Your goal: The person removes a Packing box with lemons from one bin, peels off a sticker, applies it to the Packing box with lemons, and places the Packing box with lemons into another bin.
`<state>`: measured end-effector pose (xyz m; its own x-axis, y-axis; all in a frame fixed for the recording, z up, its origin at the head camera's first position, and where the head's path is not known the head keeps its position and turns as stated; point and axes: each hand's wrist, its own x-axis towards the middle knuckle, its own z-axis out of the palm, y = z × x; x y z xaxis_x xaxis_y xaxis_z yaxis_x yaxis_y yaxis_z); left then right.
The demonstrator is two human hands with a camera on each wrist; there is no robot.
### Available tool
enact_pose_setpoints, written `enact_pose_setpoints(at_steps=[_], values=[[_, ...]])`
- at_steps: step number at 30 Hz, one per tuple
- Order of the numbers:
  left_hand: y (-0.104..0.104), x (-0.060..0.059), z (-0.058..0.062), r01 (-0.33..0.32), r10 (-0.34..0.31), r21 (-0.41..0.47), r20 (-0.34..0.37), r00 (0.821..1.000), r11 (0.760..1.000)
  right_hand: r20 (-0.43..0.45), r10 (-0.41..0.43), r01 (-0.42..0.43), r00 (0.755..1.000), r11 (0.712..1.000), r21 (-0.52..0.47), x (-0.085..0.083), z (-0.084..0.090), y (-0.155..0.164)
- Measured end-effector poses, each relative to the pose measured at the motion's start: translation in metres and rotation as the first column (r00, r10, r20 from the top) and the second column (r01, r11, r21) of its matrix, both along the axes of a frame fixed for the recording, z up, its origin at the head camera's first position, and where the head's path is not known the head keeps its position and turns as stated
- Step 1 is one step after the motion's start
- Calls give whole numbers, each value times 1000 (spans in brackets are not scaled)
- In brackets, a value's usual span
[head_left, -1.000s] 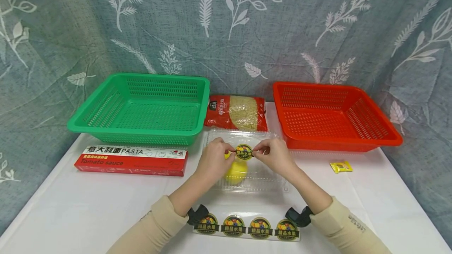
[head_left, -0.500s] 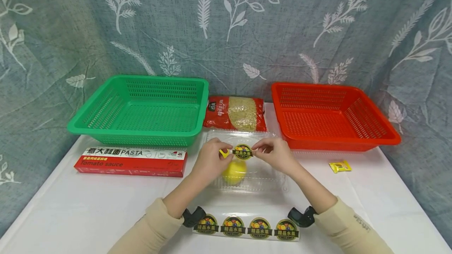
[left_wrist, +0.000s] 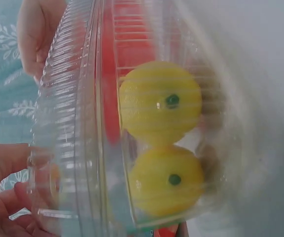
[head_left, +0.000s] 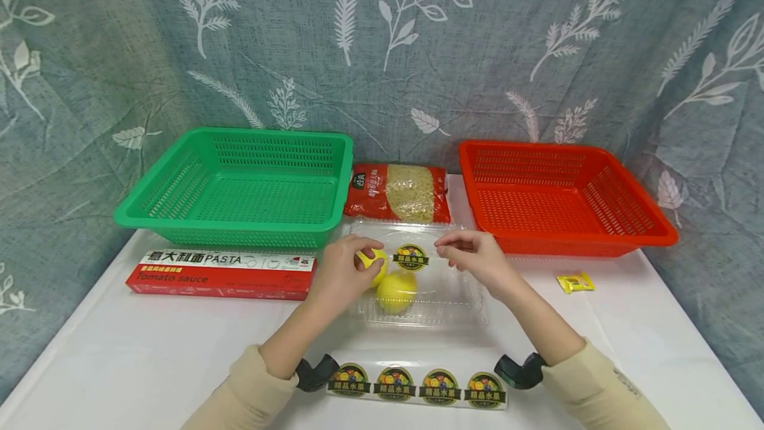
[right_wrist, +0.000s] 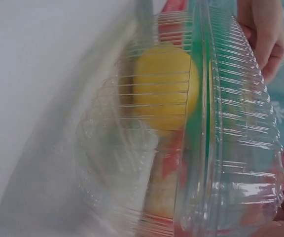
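Note:
A clear plastic clamshell box [head_left: 447, 294] lies closed on the table. Inside it are two round yellow fruits [head_left: 396, 292] that look like lemons; the left wrist view shows a green stem dot on each yellow fruit [left_wrist: 160, 101]. A round black-and-gold fruit sticker [head_left: 410, 257] lies flat on the lid. Left of the sticker, my left hand [head_left: 343, 274] hovers over the lid with loosely bent fingers, holding nothing and partly covering one fruit. On the other side, my right hand [head_left: 477, 259] is apart from the sticker, fingers loosely bent, holding nothing.
A strip of several similar stickers [head_left: 416, 406] lies in front. Behind stand a green basket [head_left: 239, 223] and a red basket [head_left: 573, 244], with a red pasta bag [head_left: 400, 192] between them. A pasta box [head_left: 221, 276] lies left, a small yellow packet [head_left: 575, 283] right.
Both hands have let go of the sticker's edges and moved apart, the left hand leftward, the right hand rightward. The sticker stays on the lid, and the second yellow fruit now shows more.

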<state>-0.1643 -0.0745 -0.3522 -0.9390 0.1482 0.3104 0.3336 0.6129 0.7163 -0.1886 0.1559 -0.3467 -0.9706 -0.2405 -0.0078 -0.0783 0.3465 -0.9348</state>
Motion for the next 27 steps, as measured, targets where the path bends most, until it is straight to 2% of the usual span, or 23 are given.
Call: enact_pose_setpoints(at_steps=[9,18,27], values=[[-9,5,-4,-56,55,-36,-10,998,998,12,-9,9,1000,1000,-26,6,1,5],[-16,8,-10,-96,98,-46,23,995,994,10,70,-70,997,997,12,7,1,7],[-23,10,-16,-97,99,-25,75,992,995,18,28,-28,999,999,-18,10,4,12]])
